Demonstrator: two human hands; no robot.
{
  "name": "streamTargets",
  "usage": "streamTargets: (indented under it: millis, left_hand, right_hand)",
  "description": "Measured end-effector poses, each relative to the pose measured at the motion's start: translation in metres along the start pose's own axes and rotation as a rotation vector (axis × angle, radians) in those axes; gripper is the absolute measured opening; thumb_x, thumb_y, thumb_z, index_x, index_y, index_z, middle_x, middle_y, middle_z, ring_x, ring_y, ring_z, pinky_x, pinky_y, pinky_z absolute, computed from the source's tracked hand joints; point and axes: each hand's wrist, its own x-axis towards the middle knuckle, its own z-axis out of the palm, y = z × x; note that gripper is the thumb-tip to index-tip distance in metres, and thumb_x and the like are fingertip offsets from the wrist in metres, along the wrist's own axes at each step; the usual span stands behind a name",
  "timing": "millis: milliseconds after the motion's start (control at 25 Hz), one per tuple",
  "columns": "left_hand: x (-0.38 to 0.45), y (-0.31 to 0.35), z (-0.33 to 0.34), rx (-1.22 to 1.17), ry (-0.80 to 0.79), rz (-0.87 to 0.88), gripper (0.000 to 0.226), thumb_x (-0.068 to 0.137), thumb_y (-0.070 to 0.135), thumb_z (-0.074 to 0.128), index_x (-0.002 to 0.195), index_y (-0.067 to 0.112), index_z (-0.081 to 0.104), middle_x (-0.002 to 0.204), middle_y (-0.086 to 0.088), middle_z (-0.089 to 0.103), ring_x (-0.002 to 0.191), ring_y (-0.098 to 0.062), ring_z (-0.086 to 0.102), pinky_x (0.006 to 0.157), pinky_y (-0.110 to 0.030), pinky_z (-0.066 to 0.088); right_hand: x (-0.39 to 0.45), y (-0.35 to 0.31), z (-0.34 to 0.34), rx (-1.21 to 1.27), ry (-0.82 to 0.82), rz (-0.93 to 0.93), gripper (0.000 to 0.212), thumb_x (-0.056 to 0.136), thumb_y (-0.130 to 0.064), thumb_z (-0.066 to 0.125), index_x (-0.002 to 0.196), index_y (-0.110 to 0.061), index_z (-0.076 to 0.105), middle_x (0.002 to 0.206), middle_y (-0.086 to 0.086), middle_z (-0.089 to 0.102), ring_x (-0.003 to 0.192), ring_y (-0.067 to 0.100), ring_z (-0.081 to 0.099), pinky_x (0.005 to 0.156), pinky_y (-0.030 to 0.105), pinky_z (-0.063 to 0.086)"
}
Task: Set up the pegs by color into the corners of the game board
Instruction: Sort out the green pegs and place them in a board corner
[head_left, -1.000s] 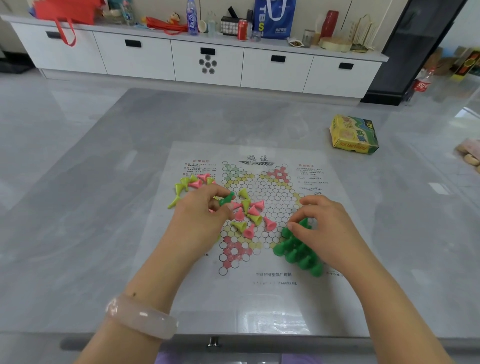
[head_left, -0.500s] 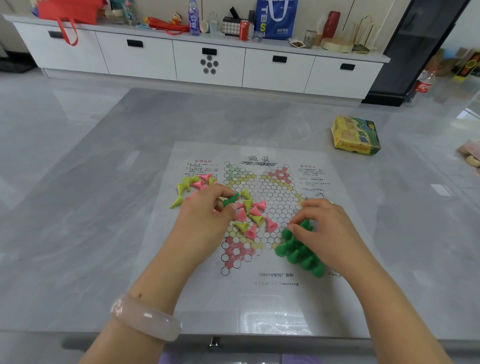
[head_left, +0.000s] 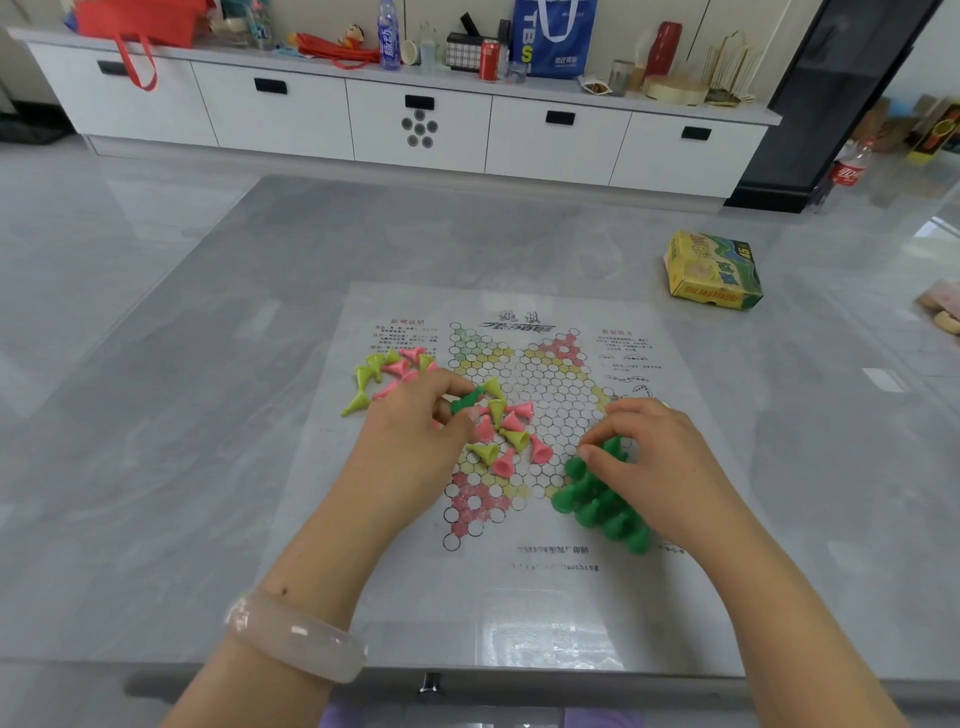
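The green pegs (head_left: 602, 499) stand packed in the board's (head_left: 524, 613) near right corner under the right hand's (head_left: 660, 467) pinching fingers, the left hand (head_left: 415, 441) pinches one green peg (head_left: 464, 404), while pink and yellow pegs (head_left: 506, 434) lie unsorted mid-board.

A yellow and green box (head_left: 714, 270) lies on the grey counter (head_left: 156, 441). Behind, a white cabinet (head_left: 415, 124) carries a red bag (head_left: 140, 23), a blue bag (head_left: 553, 36), a red can (head_left: 489, 60) and a plastic bottle (head_left: 388, 36).
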Motion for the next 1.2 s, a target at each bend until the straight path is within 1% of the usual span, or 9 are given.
streamTargets:
  millis: [200, 360, 480, 600, 720, 840, 1040, 1120, 1200]
  left_hand:
    - [-0.004, 0.004, 0.007, -0.031, -0.06, 0.007, 0.013, 0.088, 0.018, 0.056, 0.099, 0.024, 0.051, 0.08, 0.002, 0.066, 0.065, -0.009, 0.055, 0.051, -0.01, 0.042]
    - [-0.01, 0.011, 0.016, -0.08, -0.188, 0.019, 0.016, 0.084, 0.025, 0.061, 0.089, 0.027, 0.046, 0.081, 0.004, 0.069, 0.069, -0.009, 0.059, 0.061, -0.021, 0.043]
    - [-0.011, 0.014, 0.016, -0.083, -0.205, 0.009, 0.017, 0.084, 0.026, 0.061, 0.089, 0.024, 0.046, 0.08, 0.001, 0.07, 0.059, -0.006, 0.055, 0.058, -0.021, 0.041]
    - [-0.012, 0.015, 0.016, -0.063, -0.208, 0.02, 0.017, 0.084, 0.026, 0.061, 0.092, 0.023, 0.046, 0.081, 0.001, 0.069, 0.064, -0.006, 0.057, 0.06, -0.021, 0.043]
    - [-0.013, 0.014, 0.016, -0.069, -0.201, 0.039, 0.016, 0.086, 0.02, 0.059, 0.093, 0.025, 0.046, 0.081, 0.007, 0.063, 0.066, -0.003, 0.053, 0.058, -0.017, 0.043]
    - [-0.011, 0.01, 0.015, -0.048, -0.126, 0.064, 0.023, 0.086, 0.003, 0.047, 0.088, 0.026, 0.044, 0.092, 0.006, 0.054, 0.073, -0.005, 0.049, 0.055, -0.008, 0.041]
    - [-0.006, 0.003, 0.01, -0.067, -0.052, 0.007, 0.034, 0.087, -0.007, 0.035, 0.08, 0.026, 0.045, 0.089, 0.008, 0.05, 0.074, -0.003, 0.045, 0.051, -0.002, 0.038]
    - [-0.006, 0.003, 0.01, -0.062, -0.061, 0.002, 0.036, 0.087, -0.007, 0.035, 0.08, 0.027, 0.045, 0.091, 0.008, 0.053, 0.079, -0.006, 0.049, 0.056, -0.004, 0.041]
    - [-0.006, 0.004, 0.011, -0.064, -0.078, 0.007, 0.038, 0.087, -0.009, 0.033, 0.082, 0.026, 0.045, 0.096, 0.003, 0.056, 0.091, -0.01, 0.055, 0.071, -0.013, 0.046]
  right_hand:
    - [-0.008, -0.014, -0.01, 0.246, 0.156, -0.103, 0.011, 0.086, -0.025, 0.057, 0.085, -0.023, 0.068, 0.103, -0.014, 0.054, 0.106, 0.004, 0.048, 0.09, 0.017, 0.029]
    - [-0.013, -0.03, -0.007, 0.381, 0.051, -0.241, 0.018, 0.082, -0.028, 0.06, 0.076, -0.045, 0.062, 0.103, -0.024, 0.055, 0.102, -0.017, 0.045, 0.086, 0.0, 0.03]
    - [-0.012, -0.03, -0.005, 0.385, 0.025, -0.252, 0.017, 0.08, -0.029, 0.062, 0.076, -0.046, 0.061, 0.104, -0.028, 0.053, 0.101, -0.02, 0.043, 0.083, -0.006, 0.026]
    - [-0.012, -0.031, -0.006, 0.388, 0.031, -0.243, 0.018, 0.08, -0.028, 0.063, 0.075, -0.045, 0.062, 0.103, -0.028, 0.053, 0.1, -0.021, 0.044, 0.079, -0.009, 0.023]
    - [-0.012, -0.031, -0.007, 0.374, 0.061, -0.239, 0.02, 0.079, -0.028, 0.063, 0.072, -0.046, 0.061, 0.101, -0.028, 0.054, 0.099, -0.017, 0.046, 0.083, -0.004, 0.026]
    - [-0.009, -0.024, -0.008, 0.267, 0.11, -0.18, 0.011, 0.08, -0.028, 0.064, 0.072, -0.035, 0.064, 0.103, -0.02, 0.054, 0.102, -0.003, 0.045, 0.09, 0.014, 0.027]
    - [-0.006, -0.015, -0.002, 0.014, -0.028, -0.132, 0.008, 0.082, -0.027, 0.062, 0.084, -0.023, 0.069, 0.122, -0.01, 0.048, 0.12, 0.008, 0.032, 0.094, 0.02, 0.02]
    - [-0.006, -0.014, 0.001, -0.01, -0.048, -0.115, 0.009, 0.083, -0.026, 0.062, 0.085, -0.022, 0.069, 0.127, -0.007, 0.047, 0.123, 0.011, 0.029, 0.097, 0.023, 0.021]
    - [-0.006, -0.015, 0.001, -0.027, -0.057, -0.103, 0.009, 0.083, -0.026, 0.062, 0.086, -0.022, 0.069, 0.128, -0.006, 0.046, 0.125, 0.013, 0.029, 0.099, 0.027, 0.023]
